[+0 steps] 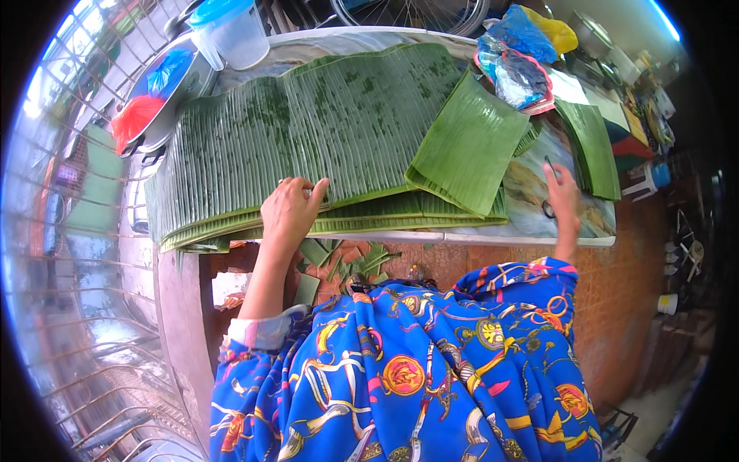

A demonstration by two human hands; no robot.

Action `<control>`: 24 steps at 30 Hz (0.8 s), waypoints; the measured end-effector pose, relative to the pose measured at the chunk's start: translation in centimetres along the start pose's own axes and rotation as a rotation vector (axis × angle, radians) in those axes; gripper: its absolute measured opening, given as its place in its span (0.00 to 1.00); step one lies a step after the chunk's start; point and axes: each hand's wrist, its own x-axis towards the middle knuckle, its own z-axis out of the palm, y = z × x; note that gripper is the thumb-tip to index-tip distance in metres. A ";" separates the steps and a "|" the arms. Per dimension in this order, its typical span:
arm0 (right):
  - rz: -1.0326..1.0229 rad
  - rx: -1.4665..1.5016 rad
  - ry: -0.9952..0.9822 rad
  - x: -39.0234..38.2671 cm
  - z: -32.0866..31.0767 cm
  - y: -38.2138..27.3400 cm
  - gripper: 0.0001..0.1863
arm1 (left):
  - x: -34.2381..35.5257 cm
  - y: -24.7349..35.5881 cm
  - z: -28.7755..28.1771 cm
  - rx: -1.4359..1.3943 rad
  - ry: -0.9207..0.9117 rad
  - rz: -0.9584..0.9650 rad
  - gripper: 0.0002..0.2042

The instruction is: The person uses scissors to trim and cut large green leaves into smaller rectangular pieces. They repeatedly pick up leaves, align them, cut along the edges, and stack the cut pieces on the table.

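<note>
Long banana leaves (354, 131) lie stacked across a marbled table (554, 215), their front edges layered. My left hand (292, 204) is on the front part of the top leaf, fingers curled and gripping it. My right hand (562, 192) holds dark-handled scissors (548, 208), blades pointing up, over the bare marble at the right. Just left of it, smaller cut pieces (469, 142) lie folded over the big leaves. More narrow pieces (589, 150) are piled at the table's right end.
At the back left are a metal basin (162, 119) with blue and red bags and a clear pitcher (231, 38). Plastic bags (516, 38) sit at the back right. Leaf scraps (369, 258) lie on the tiled floor. A metal grille (77, 154) runs along the left.
</note>
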 end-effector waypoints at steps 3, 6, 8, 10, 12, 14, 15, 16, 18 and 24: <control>0.243 0.395 -0.280 -1.1 4.5 -6.7 0.36 | 1.9 -0.1 0.6 0.012 -0.047 -0.083 0.28; -0.084 0.480 -0.137 1.3 9.9 -4.1 0.29 | 2.7 1.7 1.0 -0.095 -0.026 -0.096 0.30; -0.043 0.781 -0.208 1.2 10.9 -4.0 0.25 | 2.9 2.2 1.7 -0.174 -0.081 -0.140 0.31; 0.000 0.875 -0.123 -0.6 10.9 -5.4 0.22 | 2.4 0.1 1.6 -0.587 -0.179 -0.323 0.29; 0.007 0.987 -0.009 -3.0 9.8 -7.6 0.18 | 1.8 -1.2 1.9 -0.865 -0.246 -0.410 0.25; 0.040 0.913 0.109 -3.8 7.8 -6.4 0.18 | 1.5 -0.8 2.1 -1.013 -0.326 -0.474 0.26; 0.057 0.877 0.169 -4.1 6.3 -5.6 0.18 | 1.5 -0.4 1.8 -1.085 -0.366 -0.504 0.26; 0.046 0.855 0.228 -4.1 4.3 -4.4 0.18 | 1.6 -0.5 2.0 -1.139 -0.375 -0.529 0.23; 0.041 0.809 0.385 -4.5 -0.5 -1.9 0.19 | 2.2 0.1 2.0 -1.117 -0.387 -0.531 0.21; -0.043 0.936 0.590 -6.8 -10.3 2.6 0.22 | 3.9 0.6 -1.4 -1.471 -0.282 -0.457 0.08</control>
